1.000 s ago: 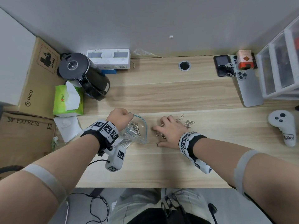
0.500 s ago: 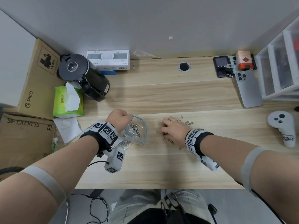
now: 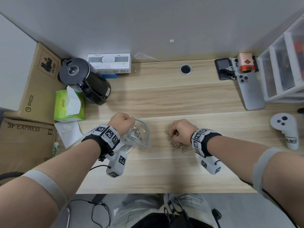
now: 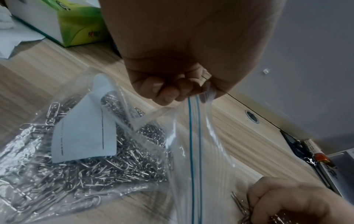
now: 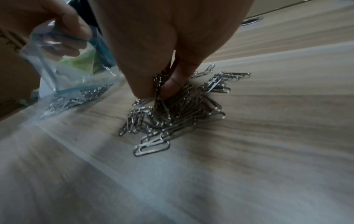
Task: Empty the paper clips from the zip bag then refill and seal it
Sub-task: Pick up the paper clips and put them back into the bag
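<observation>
A clear zip bag (image 3: 139, 137) with a blue seal strip (image 4: 193, 144) lies on the wooden desk, its mouth facing right and standing open. My left hand (image 3: 121, 120) pinches the bag's upper lip (image 4: 199, 94) and lifts it. Many silver paper clips (image 4: 107, 163) and a white paper slip (image 4: 84, 133) lie inside. To the right, a loose pile of paper clips (image 3: 177, 143) (image 5: 172, 115) rests on the desk. My right hand (image 3: 181, 130) sits over that pile, its thumb and fingers (image 5: 145, 84) pinching a bunch of clips.
A black kettle (image 3: 85, 79), green tissue box (image 3: 69, 106) and white box (image 3: 109, 63) stand at the back left. Phones (image 3: 250, 91), a small carton (image 3: 246, 65) and plastic drawers (image 3: 283, 68) are at the back right. A white controller (image 3: 286, 130) lies far right.
My right hand went from lying flat over the clips to curling and pinching a bunch, drawing slightly rightward. The left hand and bag stayed put.
</observation>
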`<control>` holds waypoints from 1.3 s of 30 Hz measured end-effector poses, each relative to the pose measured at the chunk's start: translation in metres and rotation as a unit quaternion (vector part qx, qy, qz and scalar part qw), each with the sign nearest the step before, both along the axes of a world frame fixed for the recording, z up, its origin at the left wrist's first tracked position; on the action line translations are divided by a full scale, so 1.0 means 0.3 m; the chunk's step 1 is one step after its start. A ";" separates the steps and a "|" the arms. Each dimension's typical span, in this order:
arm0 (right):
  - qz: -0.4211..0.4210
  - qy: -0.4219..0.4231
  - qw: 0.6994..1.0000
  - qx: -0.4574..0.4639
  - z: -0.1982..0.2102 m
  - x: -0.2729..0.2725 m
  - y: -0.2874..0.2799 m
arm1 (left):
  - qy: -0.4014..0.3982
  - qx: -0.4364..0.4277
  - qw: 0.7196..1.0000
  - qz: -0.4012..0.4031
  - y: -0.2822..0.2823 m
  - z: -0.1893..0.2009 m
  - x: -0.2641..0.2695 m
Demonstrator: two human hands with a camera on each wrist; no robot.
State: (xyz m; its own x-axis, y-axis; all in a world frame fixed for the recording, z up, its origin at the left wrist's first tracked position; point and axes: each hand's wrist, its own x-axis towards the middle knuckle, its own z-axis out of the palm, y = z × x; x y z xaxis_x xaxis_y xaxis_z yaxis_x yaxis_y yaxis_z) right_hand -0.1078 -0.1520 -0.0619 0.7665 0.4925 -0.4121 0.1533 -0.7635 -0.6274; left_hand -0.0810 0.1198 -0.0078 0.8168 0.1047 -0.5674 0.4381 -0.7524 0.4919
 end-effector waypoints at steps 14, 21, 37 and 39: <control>-0.144 0.124 0.968 0.161 0.191 0.030 0.390 | -0.004 0.021 1.000 -0.004 -0.011 0.027 0.010; -0.102 0.112 0.983 0.108 0.173 0.024 0.305 | -0.002 0.018 1.000 -0.002 0.017 0.025 0.010; 0.007 0.002 0.990 -0.139 0.009 -0.046 -0.174 | 0.009 0.030 0.999 -0.018 -0.028 0.017 0.012; -0.010 -0.006 0.995 -0.103 -0.012 -0.063 -0.160 | 0.008 0.029 0.999 -0.021 -0.029 0.017 0.011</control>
